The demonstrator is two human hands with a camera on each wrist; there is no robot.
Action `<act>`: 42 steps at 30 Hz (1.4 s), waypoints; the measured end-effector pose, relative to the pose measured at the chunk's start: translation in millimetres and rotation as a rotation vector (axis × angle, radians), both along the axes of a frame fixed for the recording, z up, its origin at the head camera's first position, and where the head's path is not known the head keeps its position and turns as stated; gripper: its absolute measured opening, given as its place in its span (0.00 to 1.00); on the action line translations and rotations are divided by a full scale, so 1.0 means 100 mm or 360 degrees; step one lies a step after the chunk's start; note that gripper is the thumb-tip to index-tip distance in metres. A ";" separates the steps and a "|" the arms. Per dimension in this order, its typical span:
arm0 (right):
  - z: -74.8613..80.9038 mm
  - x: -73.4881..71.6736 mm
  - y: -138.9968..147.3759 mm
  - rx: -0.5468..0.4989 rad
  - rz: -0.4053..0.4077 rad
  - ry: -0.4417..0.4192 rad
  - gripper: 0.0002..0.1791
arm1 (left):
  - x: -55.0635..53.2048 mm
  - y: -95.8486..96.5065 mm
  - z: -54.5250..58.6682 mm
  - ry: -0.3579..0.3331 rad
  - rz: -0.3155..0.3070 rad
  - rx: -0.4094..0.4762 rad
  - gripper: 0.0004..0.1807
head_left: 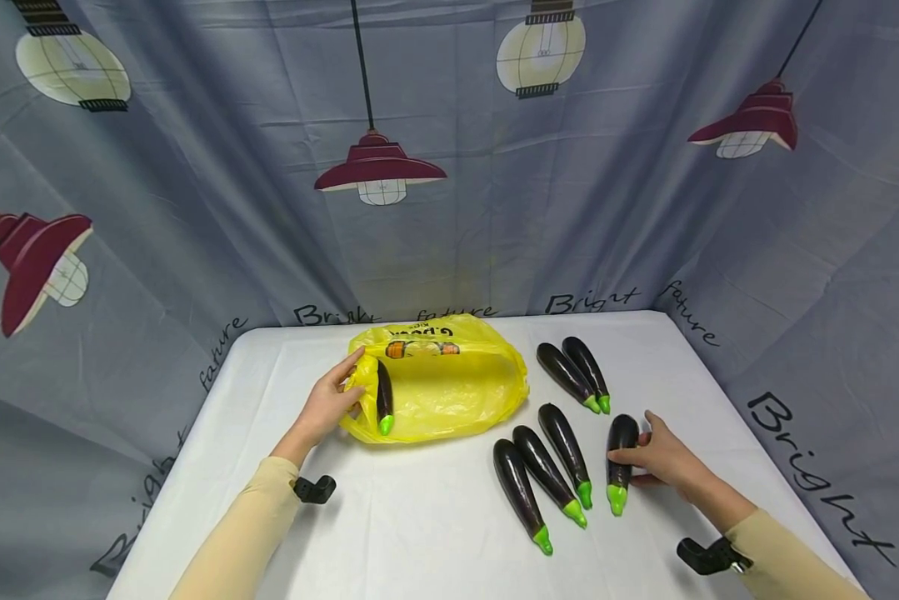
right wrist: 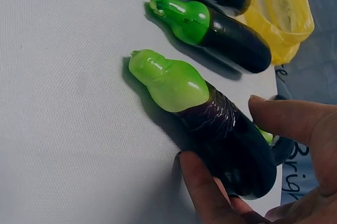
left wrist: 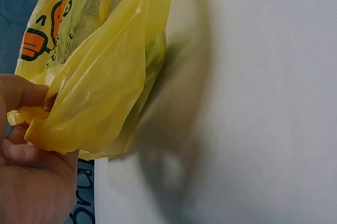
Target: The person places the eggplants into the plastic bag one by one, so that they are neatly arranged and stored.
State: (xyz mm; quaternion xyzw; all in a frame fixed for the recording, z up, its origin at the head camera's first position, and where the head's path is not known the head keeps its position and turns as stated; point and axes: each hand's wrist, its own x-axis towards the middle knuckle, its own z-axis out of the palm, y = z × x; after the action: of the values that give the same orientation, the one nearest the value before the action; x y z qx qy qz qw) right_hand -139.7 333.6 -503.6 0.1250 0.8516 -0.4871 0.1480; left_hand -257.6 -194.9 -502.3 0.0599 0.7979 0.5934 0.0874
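A yellow plastic bag (head_left: 449, 400) lies with its mouth facing me at the back of the table. My left hand (head_left: 331, 407) pinches the left edge of its opening, and thumb and fingers bunch the film in the left wrist view. Just inside that edge is one dark eggplant (head_left: 385, 396) with a green stem end. At the right, my right hand (head_left: 662, 454) holds another eggplant (right wrist: 226, 134) by its dark body, thumb on one side and fingers on the other. The green cap of this eggplant points toward me, close over the tabletop.
Three eggplants (head_left: 520, 492) lie side by side between the bag and my right hand. Two more eggplants (head_left: 565, 371) sit farther back, right of the bag. The white-covered table (head_left: 389, 533) ends at a grey-blue curtain (head_left: 449, 250) printed with lamps.
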 end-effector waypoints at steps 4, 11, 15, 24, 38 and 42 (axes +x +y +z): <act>-0.01 0.00 -0.01 -0.0018 -0.0012 0.0013 0.66 | 0.01 -0.02 0.00 -0.0009 -0.0004 0.0038 0.40; 0.00 -0.02 -0.04 -0.0035 -0.0041 0.0012 0.64 | 0.00 -0.04 -0.01 -0.0024 -0.0010 0.0038 0.41; 0.00 -0.05 -0.04 -0.0032 -0.0056 -0.0008 0.63 | 0.00 -0.05 -0.02 -0.0052 -0.0003 0.0024 0.41; -0.01 -0.11 0.04 0.0001 -0.0003 0.0002 0.59 | 0.01 -0.07 -0.01 -0.0048 -0.0047 0.0026 0.41; 0.04 -0.08 0.13 0.0102 0.0035 -0.0026 0.51 | 0.02 -0.08 -0.02 -0.0057 -0.0072 0.0018 0.36; 0.04 -0.08 0.13 0.0090 0.0037 -0.0025 0.52 | 0.02 -0.07 -0.02 -0.0074 -0.0069 0.0019 0.36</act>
State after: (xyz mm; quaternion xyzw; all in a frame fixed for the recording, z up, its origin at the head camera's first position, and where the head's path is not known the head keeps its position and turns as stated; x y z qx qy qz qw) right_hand -147.6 346.9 -499.8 0.1230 0.8653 -0.4600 0.1568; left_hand -255.8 -202.3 -503.9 0.0639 0.7906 0.5974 0.1184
